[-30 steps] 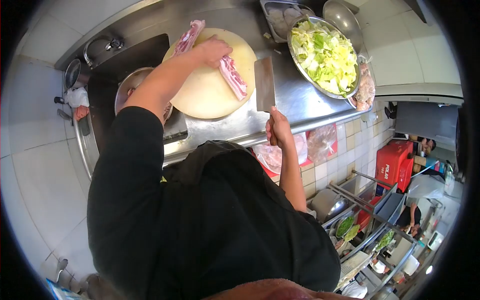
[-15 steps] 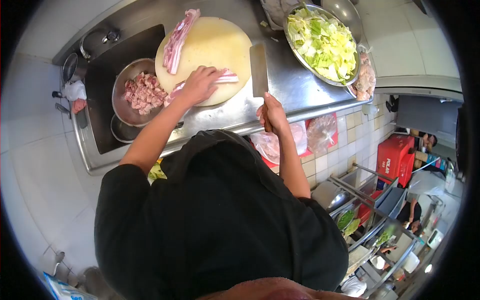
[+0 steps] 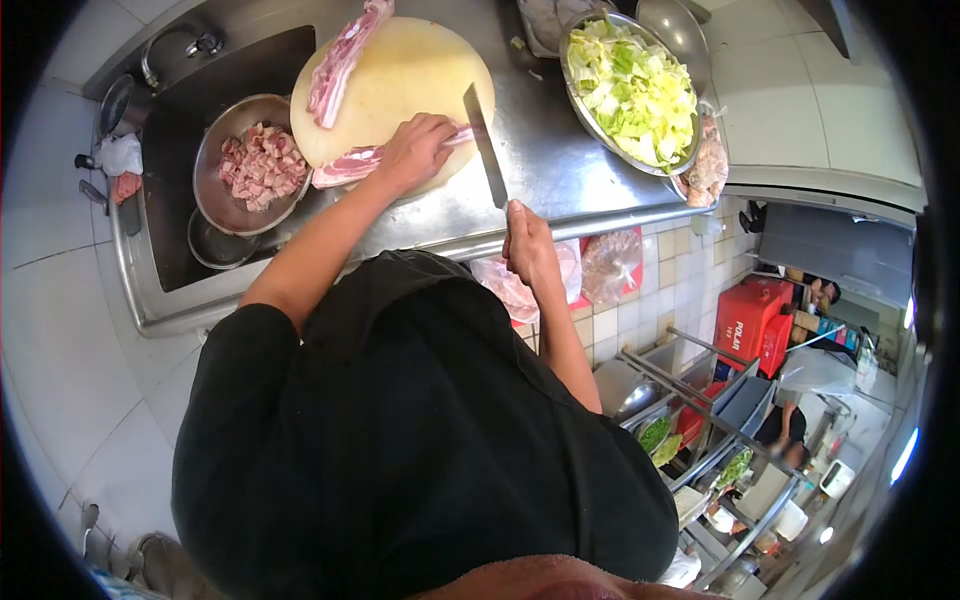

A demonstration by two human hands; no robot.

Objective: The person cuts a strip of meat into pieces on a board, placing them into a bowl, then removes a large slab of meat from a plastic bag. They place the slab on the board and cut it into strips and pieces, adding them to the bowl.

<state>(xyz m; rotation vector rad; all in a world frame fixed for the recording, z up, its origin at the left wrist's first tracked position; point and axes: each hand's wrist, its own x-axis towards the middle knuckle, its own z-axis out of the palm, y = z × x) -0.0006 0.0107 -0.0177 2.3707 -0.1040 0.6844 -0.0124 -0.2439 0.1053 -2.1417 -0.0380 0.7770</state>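
My left hand presses down on a strip of pork belly lying across the lower part of the round cutting board. Its fingers are curled over the meat, whose right end sticks out past them. In my right hand is the handle of a cleaver. The blade is turned nearly edge-down at the board's right rim, close to the end of the strip. A second pork belly strip rests at the board's upper left. Cubed pork fills part of a metal bowl left of the board.
The bowl stands over a sink with a faucet behind it. Chopped cabbage heaps in a large metal bowl on the right, beside bagged meat. Below the counter edge are more plastic bags. A metal rack and a red cooler stand behind.
The cleaver has rotated from showing its broad side to nearly edge-on and come closer to the strip. My left hand has shifted right along the meat. The whole view has shifted slightly.
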